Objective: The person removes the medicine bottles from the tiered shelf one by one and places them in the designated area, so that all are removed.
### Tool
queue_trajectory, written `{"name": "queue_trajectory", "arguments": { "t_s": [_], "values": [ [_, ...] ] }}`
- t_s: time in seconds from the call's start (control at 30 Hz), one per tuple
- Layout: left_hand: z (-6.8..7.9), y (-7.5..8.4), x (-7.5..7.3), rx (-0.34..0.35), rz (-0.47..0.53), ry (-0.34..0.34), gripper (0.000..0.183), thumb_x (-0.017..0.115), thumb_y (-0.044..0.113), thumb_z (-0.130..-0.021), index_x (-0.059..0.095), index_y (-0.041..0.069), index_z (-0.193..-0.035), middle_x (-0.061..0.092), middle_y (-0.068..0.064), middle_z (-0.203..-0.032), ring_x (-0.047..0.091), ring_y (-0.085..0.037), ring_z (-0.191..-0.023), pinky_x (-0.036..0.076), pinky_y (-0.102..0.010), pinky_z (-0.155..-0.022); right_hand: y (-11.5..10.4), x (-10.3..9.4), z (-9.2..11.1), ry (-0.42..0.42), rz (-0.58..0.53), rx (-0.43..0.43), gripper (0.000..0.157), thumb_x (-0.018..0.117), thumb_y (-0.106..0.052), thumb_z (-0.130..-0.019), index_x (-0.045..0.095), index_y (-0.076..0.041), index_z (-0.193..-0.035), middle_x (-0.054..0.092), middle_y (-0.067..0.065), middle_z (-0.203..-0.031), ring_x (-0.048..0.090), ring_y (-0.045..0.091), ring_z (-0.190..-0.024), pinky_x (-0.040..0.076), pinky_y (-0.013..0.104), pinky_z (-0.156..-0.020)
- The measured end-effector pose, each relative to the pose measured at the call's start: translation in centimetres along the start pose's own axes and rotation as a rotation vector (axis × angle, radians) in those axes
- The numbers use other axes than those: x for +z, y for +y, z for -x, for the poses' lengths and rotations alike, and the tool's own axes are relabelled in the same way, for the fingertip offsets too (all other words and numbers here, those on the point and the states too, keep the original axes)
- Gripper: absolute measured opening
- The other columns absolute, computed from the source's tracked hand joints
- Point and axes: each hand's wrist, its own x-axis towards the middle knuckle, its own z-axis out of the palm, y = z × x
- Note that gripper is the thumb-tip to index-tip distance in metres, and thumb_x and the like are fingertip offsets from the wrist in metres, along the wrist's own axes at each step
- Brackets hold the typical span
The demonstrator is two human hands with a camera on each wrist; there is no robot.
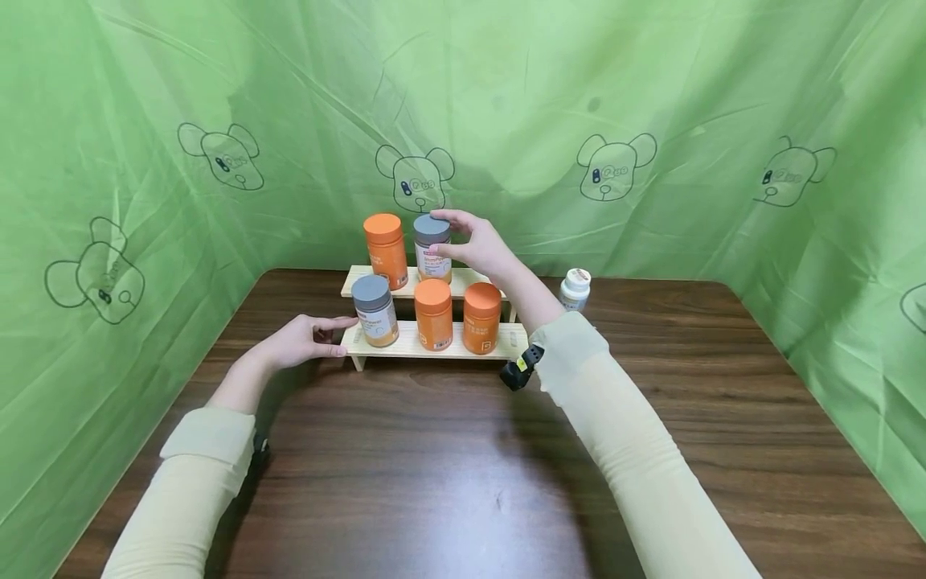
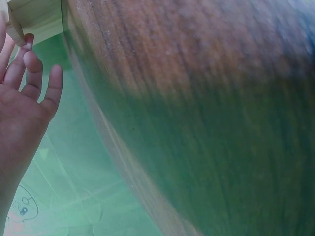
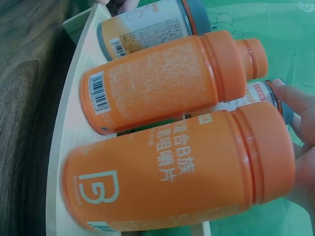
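Observation:
On the upper tier of a two-tier wooden rack (image 1: 405, 351), my right hand (image 1: 481, 245) holds a grey-lidded bottle (image 1: 432, 257) between thumb and fingers near its lid. It stands upright beside an orange bottle (image 1: 387, 253). My left hand (image 1: 300, 342) grips the left end of the lower tier, thumb at the front; the left wrist view shows its fingers (image 2: 33, 73) by the wood. Along the lower tier stand another grey-lidded bottle (image 1: 376, 312) and two orange bottles, one in the middle (image 1: 434, 315) and one on the right (image 1: 481, 320). Those two partly hide the held bottle in the right wrist view.
A small white bottle (image 1: 575, 291) stands on the dark wooden table (image 1: 434, 458), right of the rack and behind my right forearm. Green cloth (image 1: 506, 104) printed with bear faces hangs behind the table and along both sides.

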Motion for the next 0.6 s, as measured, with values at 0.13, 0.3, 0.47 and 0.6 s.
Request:
{"name": "queue_trajectory", "arguments": {
  "t_s": [0.13, 0.3, 0.47, 0.6],
  "values": [
    [0.1, 0.0, 0.0, -0.005, 0.004, -0.007, 0.063, 0.076, 0.037, -0.078, 0.054, 0.020, -0.135, 0.053, -0.004, -0.077, 0.049, -0.018, -0.073, 0.042, -0.029, -0.063, -1.1, 0.2, 0.5, 0.000, -0.013, 0.009, 0.056, 0.074, -0.011, -0.082, 0.053, -0.013, -0.134, 0.053, 0.006, -0.134, 0.047, 0.023, -0.123, 0.033, 0.040, -0.105],
    [0.1, 0.1, 0.0, -0.005, 0.008, -0.005, 0.063, 0.076, 0.037, -0.078, 0.055, 0.020, -0.135, 0.060, -0.007, -0.085, 0.050, -0.018, -0.075, 0.042, -0.029, -0.066, -1.0, 0.3, 0.5, 0.013, -0.035, 0.005, 0.053, 0.073, -0.010, -0.082, 0.055, -0.013, -0.132, 0.055, 0.006, -0.131, 0.049, 0.022, -0.121, 0.036, 0.039, -0.103],
    [0.1, 0.1, 0.0, -0.002, 0.004, -0.003, 0.063, 0.076, 0.037, -0.078, 0.054, 0.019, -0.135, 0.062, -0.008, -0.122, 0.054, -0.017, -0.080, 0.044, -0.029, -0.071, 0.3, 0.4, -0.2, 0.036, -0.025, -0.016, 0.051, 0.075, -0.017, -0.082, 0.057, -0.019, -0.129, 0.058, 0.000, -0.126, 0.052, 0.016, -0.115, 0.039, 0.036, -0.098],
    [0.1, 0.1, -0.1, -0.004, 0.001, -0.006, 0.063, 0.075, 0.037, -0.079, 0.054, 0.019, -0.135, 0.059, -0.008, -0.129, 0.055, -0.017, -0.081, 0.045, -0.030, -0.072, 0.6, 0.3, -0.3, 0.045, -0.012, -0.033, 0.050, 0.075, -0.019, -0.081, 0.058, -0.021, -0.129, 0.059, -0.002, -0.123, 0.052, 0.014, -0.112, 0.039, 0.036, -0.097]
  ]
}}
